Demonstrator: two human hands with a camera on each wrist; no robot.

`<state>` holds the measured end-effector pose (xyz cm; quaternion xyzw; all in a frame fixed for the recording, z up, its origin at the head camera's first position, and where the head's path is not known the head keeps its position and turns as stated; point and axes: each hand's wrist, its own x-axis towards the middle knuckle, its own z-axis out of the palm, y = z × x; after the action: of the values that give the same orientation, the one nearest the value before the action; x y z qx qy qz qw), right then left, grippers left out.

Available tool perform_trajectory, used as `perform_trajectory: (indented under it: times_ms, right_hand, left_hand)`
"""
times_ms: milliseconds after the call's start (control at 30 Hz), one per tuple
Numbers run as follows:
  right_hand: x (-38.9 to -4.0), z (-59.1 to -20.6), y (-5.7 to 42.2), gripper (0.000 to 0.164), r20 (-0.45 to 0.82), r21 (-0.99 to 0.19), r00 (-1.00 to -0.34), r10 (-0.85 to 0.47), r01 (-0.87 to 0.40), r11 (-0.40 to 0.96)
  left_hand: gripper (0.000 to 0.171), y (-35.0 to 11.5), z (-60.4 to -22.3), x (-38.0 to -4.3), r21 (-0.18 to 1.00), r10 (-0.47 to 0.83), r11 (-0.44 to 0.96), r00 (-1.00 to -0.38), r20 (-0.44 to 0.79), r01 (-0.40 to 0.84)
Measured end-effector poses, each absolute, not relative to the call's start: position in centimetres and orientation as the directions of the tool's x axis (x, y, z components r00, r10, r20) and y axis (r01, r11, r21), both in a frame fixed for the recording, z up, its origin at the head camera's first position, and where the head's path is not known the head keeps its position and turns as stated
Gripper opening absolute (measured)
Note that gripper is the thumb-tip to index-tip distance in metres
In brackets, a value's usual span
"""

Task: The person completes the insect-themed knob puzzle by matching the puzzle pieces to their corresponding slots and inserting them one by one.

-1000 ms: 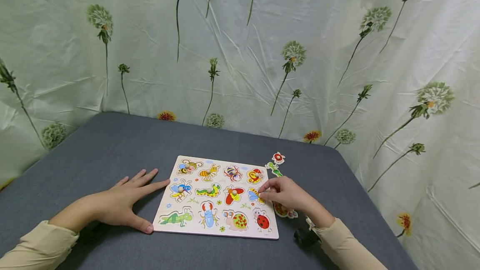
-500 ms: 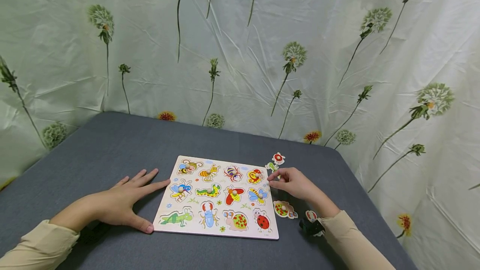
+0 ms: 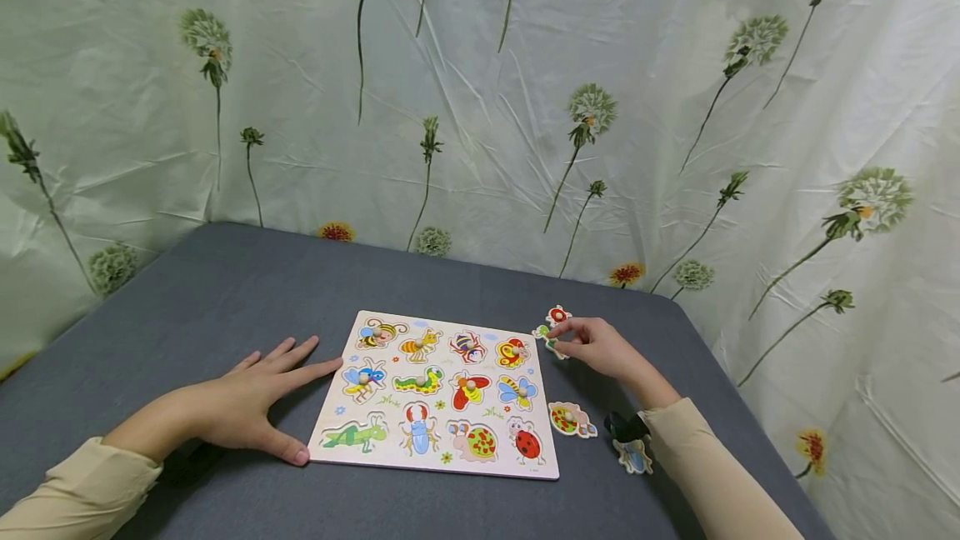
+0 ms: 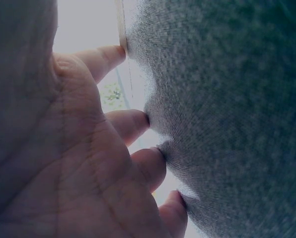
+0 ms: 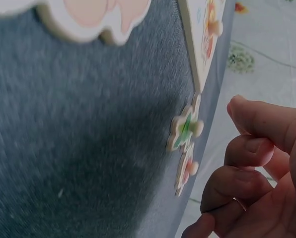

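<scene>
In the head view my left hand lies spread on the dark cloth, its thumb and index fingertip at the left side of the wooden insect puzzle board. The left wrist view shows its palm and fingertips pressing down on the cloth. My right hand hovers past the board's far right corner, fingers bent, over the green puzzle piece. In the right wrist view a gap separates those fingers from that piece's wooden knob. The blue-winged bee piece sits in its recess.
A red puzzle piece lies just beyond the green one. Right of the board is a snail piece. A blue-winged piece shows beside the black wrist device. A flowered curtain hangs behind the table.
My right hand has let go of the blue-winged bee piece and moved away from the board, up towards the green piece. My left hand has stayed put.
</scene>
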<state>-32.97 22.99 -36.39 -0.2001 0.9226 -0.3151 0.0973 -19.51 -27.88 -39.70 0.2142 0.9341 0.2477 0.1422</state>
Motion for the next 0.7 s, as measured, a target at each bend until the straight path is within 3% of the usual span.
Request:
perform_trajectory:
  times_ms: [700]
  right_hand:
    - [-35.2,-37.7,23.5,0.023,-0.053,-0.581,-0.912,-0.406,-0.303,0.756]
  left_hand:
    - [0.116,-27.8,-39.6,-19.5,0.522,0.468,0.788,-0.869,-0.163,0.327]
